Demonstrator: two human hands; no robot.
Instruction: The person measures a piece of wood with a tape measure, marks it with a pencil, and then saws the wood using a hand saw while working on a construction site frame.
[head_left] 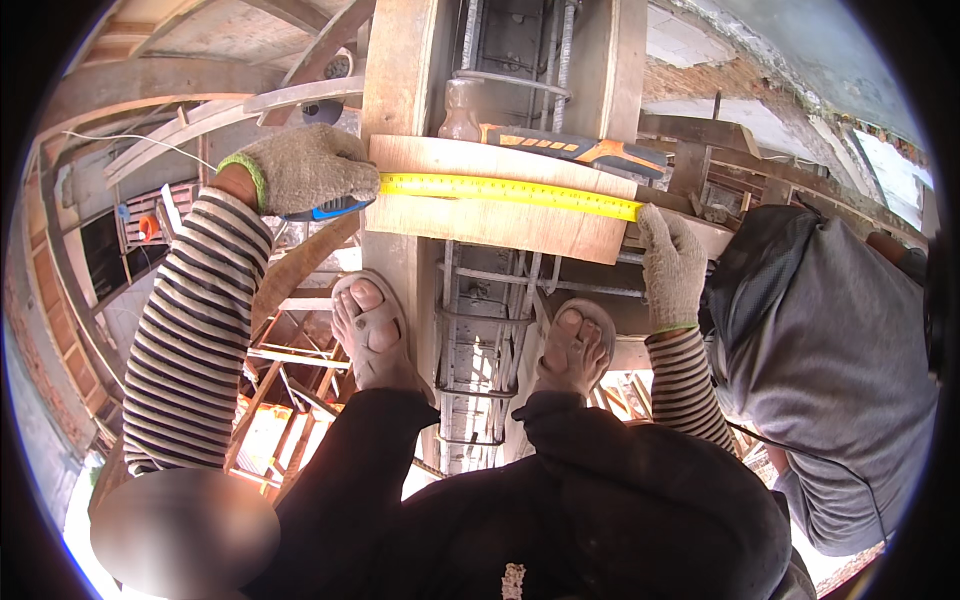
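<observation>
A pale plywood board (490,220) lies across the formwork in front of me. The yellow blade of a tape measure (510,191) is stretched along its face from left to right. My left hand (305,168), in a knitted glove with a green cuff, grips the tape's blue and black case (340,209) at the board's left end. At the right end my gloved right hand (672,262) pinches the tip of the blade against the board's edge; its fingertips are partly hidden. Just beyond the board rests a hammer (575,147) with an orange and black handle.
Between two timber form sides (401,70), a steel rebar cage (487,395) runs away from me. My sandalled feet stand on either side of it. Openings with timber framing (300,385) show below. A person in grey clothes (830,340) is close at my right.
</observation>
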